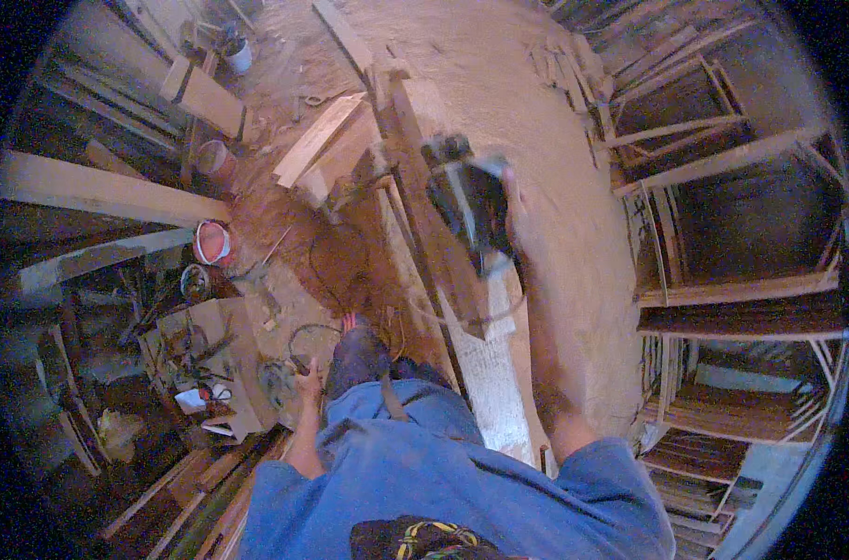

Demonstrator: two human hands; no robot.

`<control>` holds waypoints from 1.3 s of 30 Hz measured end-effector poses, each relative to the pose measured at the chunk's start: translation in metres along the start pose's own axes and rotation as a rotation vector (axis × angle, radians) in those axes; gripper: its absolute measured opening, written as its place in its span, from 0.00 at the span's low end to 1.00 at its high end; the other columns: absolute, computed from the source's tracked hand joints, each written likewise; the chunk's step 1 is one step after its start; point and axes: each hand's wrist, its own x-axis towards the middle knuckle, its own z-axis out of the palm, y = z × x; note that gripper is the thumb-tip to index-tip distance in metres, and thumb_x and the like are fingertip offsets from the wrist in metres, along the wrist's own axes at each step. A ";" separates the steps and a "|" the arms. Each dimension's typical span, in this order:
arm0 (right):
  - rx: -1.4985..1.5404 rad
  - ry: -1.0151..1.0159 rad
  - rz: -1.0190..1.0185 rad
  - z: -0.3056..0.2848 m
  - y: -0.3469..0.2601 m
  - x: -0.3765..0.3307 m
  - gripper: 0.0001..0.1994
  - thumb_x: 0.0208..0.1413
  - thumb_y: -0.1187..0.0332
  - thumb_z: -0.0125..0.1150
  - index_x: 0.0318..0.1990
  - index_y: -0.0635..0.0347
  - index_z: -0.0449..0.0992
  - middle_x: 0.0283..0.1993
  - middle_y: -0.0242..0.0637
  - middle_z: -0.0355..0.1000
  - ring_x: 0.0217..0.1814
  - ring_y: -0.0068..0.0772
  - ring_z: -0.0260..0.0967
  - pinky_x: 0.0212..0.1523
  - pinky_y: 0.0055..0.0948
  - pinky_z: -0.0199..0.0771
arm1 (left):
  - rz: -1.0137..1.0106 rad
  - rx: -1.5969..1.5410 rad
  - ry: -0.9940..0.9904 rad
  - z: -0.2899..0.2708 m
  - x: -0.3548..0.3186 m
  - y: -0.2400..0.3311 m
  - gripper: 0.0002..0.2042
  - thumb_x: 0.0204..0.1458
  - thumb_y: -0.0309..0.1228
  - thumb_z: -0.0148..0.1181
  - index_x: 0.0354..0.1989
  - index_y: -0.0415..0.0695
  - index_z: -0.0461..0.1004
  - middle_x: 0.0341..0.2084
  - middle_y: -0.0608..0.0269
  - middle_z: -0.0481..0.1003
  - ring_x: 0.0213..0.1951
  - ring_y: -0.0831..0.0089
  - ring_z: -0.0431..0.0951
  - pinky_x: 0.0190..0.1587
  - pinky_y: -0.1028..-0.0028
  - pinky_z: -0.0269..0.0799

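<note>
A wooden plank (501,373) runs away from my body, pale and smooth at its near end. On its far part sits a black power tool (471,201), apparently an electric planer, smeared by motion. My right hand (518,205) is closed on its right side; the forearm is blurred and most fingers are hidden. Low at my left side, my left hand (308,375) is closed around a dark cord (294,338) that bends in a loop by my leg. Another loop of cord, faint and blurred, crosses the plank behind the tool.
Cut wood pieces (322,140) lie beyond the plank on the left. A cluttered box (247,373), a red-and-white bucket (211,243) and a thick beam (116,189) stand on my left. Sawdust covers the floor (574,271). Wooden frames (737,294) line the right side.
</note>
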 end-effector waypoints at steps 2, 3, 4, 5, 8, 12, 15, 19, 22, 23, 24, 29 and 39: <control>0.113 -0.002 0.022 -0.013 0.014 -0.040 0.31 0.65 0.38 0.47 0.46 0.61 0.79 0.34 0.34 0.74 0.32 0.26 0.67 0.35 0.27 0.69 | 0.023 -0.006 -0.004 -0.001 -0.004 0.005 0.40 0.47 0.62 0.63 0.49 0.30 0.73 0.37 0.42 0.79 0.42 0.50 0.79 0.45 0.57 0.72; 0.138 0.035 0.060 -0.031 0.020 -0.081 0.31 0.65 0.38 0.48 0.45 0.61 0.79 0.33 0.33 0.74 0.31 0.25 0.67 0.34 0.26 0.69 | 0.043 -0.010 -0.026 0.006 -0.009 0.009 0.40 0.47 0.62 0.63 0.49 0.30 0.73 0.37 0.42 0.79 0.42 0.49 0.78 0.46 0.57 0.72; 0.130 0.069 0.119 -0.043 0.021 -0.122 0.29 0.65 0.39 0.48 0.42 0.60 0.78 0.31 0.33 0.74 0.29 0.24 0.66 0.32 0.27 0.68 | 0.050 -0.007 -0.033 0.005 -0.014 0.004 0.41 0.47 0.63 0.63 0.49 0.30 0.73 0.37 0.41 0.79 0.43 0.48 0.78 0.46 0.56 0.72; 0.135 0.068 0.181 -0.045 0.027 -0.159 0.28 0.65 0.39 0.48 0.39 0.58 0.78 0.30 0.32 0.73 0.26 0.24 0.65 0.30 0.27 0.67 | 0.030 0.000 -0.005 -0.009 -0.022 -0.009 0.41 0.47 0.63 0.62 0.49 0.29 0.73 0.37 0.41 0.79 0.43 0.47 0.78 0.47 0.56 0.72; 0.207 0.142 0.282 -0.084 0.067 -0.260 0.26 0.66 0.42 0.48 0.40 0.58 0.75 0.35 0.33 0.73 0.30 0.28 0.65 0.33 0.29 0.65 | 0.033 0.044 -0.078 -0.012 -0.032 -0.021 0.43 0.46 0.64 0.61 0.50 0.28 0.73 0.38 0.39 0.79 0.45 0.45 0.78 0.49 0.55 0.72; 0.001 0.104 0.380 -0.138 0.080 -0.367 0.28 0.67 0.45 0.49 0.56 0.64 0.74 0.52 0.44 0.75 0.51 0.39 0.72 0.54 0.37 0.71 | -0.031 0.272 -0.272 -0.029 -0.055 -0.036 0.45 0.46 0.67 0.60 0.51 0.27 0.74 0.44 0.33 0.77 0.50 0.42 0.76 0.53 0.54 0.70; -0.159 0.073 0.405 -0.148 0.088 -0.399 0.28 0.66 0.45 0.49 0.52 0.65 0.76 0.45 0.43 0.77 0.47 0.36 0.73 0.52 0.38 0.72 | 0.082 0.407 -0.171 -0.032 -0.059 -0.088 0.47 0.44 0.68 0.59 0.50 0.26 0.74 0.48 0.31 0.75 0.52 0.41 0.74 0.55 0.54 0.68; -0.132 0.191 0.504 -0.141 0.150 -0.427 0.27 0.65 0.43 0.49 0.35 0.63 0.76 0.27 0.32 0.69 0.30 0.25 0.66 0.31 0.31 0.66 | 0.167 0.496 -0.274 -0.048 -0.040 -0.096 0.47 0.44 0.69 0.59 0.49 0.25 0.74 0.46 0.31 0.76 0.52 0.41 0.75 0.55 0.53 0.68; -0.121 0.299 0.355 -0.147 0.225 -0.456 0.26 0.65 0.43 0.50 0.30 0.59 0.75 0.23 0.25 0.66 0.25 0.21 0.63 0.24 0.29 0.64 | 0.156 0.401 -0.238 -0.045 -0.040 -0.066 0.45 0.43 0.66 0.62 0.46 0.25 0.75 0.39 0.35 0.78 0.45 0.44 0.78 0.50 0.54 0.72; -0.192 0.278 0.332 -0.143 0.252 -0.462 0.26 0.64 0.43 0.51 0.32 0.59 0.76 0.25 0.26 0.67 0.26 0.23 0.64 0.25 0.30 0.65 | 0.127 0.353 -0.181 -0.058 -0.042 -0.056 0.43 0.43 0.65 0.64 0.44 0.26 0.76 0.36 0.37 0.80 0.41 0.45 0.80 0.48 0.55 0.74; -0.070 0.237 0.363 -0.132 0.249 -0.450 0.26 0.64 0.43 0.51 0.35 0.60 0.77 0.27 0.27 0.68 0.28 0.24 0.65 0.27 0.31 0.66 | 0.089 0.316 -0.213 -0.072 -0.039 -0.048 0.40 0.44 0.62 0.65 0.42 0.27 0.76 0.33 0.41 0.79 0.37 0.49 0.81 0.43 0.56 0.75; 0.033 0.408 0.404 -0.121 0.283 -0.471 0.27 0.61 0.46 0.54 0.49 0.64 0.77 0.36 0.36 0.76 0.39 0.36 0.72 0.42 0.39 0.72 | -0.067 -0.005 -0.407 -0.069 -0.051 0.099 0.20 0.50 0.47 0.69 0.24 0.41 0.73 0.16 0.56 0.75 0.16 0.70 0.73 0.18 0.66 0.67; -0.455 0.058 0.446 -0.111 0.064 -0.287 0.27 0.58 0.48 0.60 0.53 0.64 0.77 0.49 0.52 0.77 0.54 0.48 0.75 0.56 0.43 0.72 | -0.161 -0.573 -0.567 0.016 -0.013 0.228 0.15 0.52 0.41 0.68 0.31 0.40 0.80 0.20 0.65 0.76 0.21 0.70 0.75 0.25 0.69 0.71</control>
